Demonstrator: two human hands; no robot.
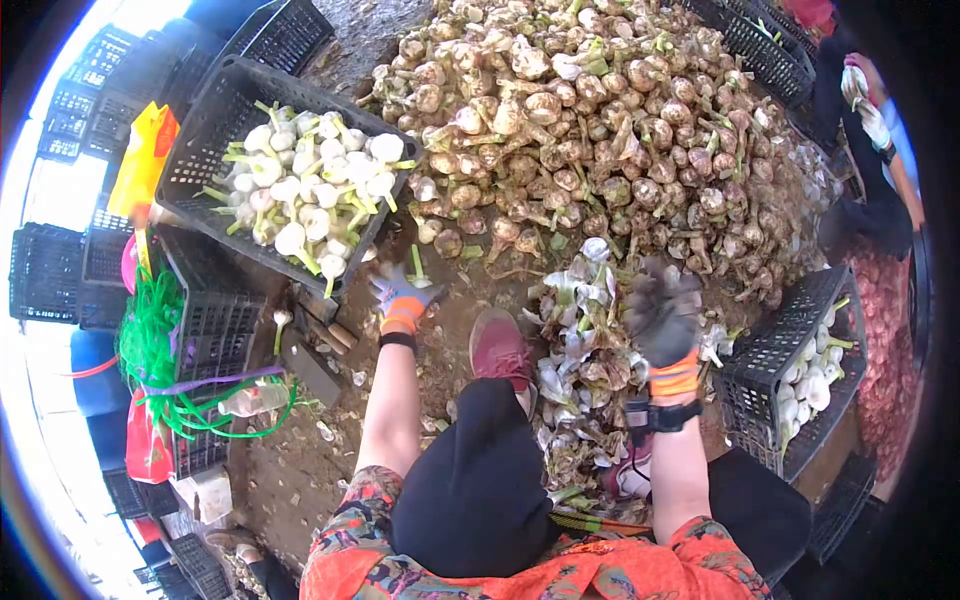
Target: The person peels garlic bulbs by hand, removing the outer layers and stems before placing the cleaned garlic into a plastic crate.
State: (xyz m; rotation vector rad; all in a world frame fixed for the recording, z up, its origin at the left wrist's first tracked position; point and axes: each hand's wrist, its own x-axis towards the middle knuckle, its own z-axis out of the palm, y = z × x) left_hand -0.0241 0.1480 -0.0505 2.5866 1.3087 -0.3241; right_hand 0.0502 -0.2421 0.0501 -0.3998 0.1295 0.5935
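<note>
My left hand (404, 300), in a grey glove with an orange cuff, is open with its fingers spread. It is low over the dirt floor, by the corner of a black crate (190, 180) of cleaned white garlic bulbs (310, 190). A green garlic stem (418, 264) shows just beyond its fingers. My right hand (665, 315), in a dark, dirty glove with an orange cuff, is blurred by motion over the edge of a heap of peeled garlic skins (580, 340). Whether its fingers hold anything cannot be made out.
A large pile of unpeeled garlic (600, 120) spreads ahead. At right stands another black crate (745, 390) with white garlic. Green netting (150, 330) and a plastic bottle (252, 400) lie at left. Another person's hand (872, 110) shows at far right, near red mesh sacks (885, 360).
</note>
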